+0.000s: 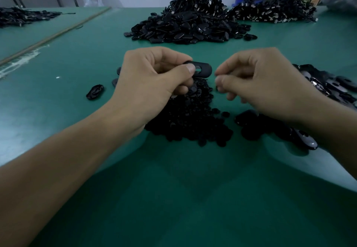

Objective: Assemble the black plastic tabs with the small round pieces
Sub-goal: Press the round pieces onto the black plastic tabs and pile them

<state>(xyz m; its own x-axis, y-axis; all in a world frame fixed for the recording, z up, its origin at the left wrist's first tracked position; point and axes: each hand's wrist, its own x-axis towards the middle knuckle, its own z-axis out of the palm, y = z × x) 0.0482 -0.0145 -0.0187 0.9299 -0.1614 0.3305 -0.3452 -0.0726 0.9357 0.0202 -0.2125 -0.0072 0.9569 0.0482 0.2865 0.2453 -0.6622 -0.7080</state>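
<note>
The left hand (154, 78) clamps its grip on a black oval plastic tab (203, 70) above the near heap of small round black pieces (189, 125). The right hand (260, 84) is just beside the tab, but its grip is blurry, so I cannot tell if it holds anything.

Dim, bluish light with soft shadows under both arms, wide-angle bending at the edges, and slight blur throughout.

Readable markings: none. You have no legible text, label, brand, number or sign on the black tabs (185, 24), the small round pieces (189, 123) or the green table (173, 198).
</note>
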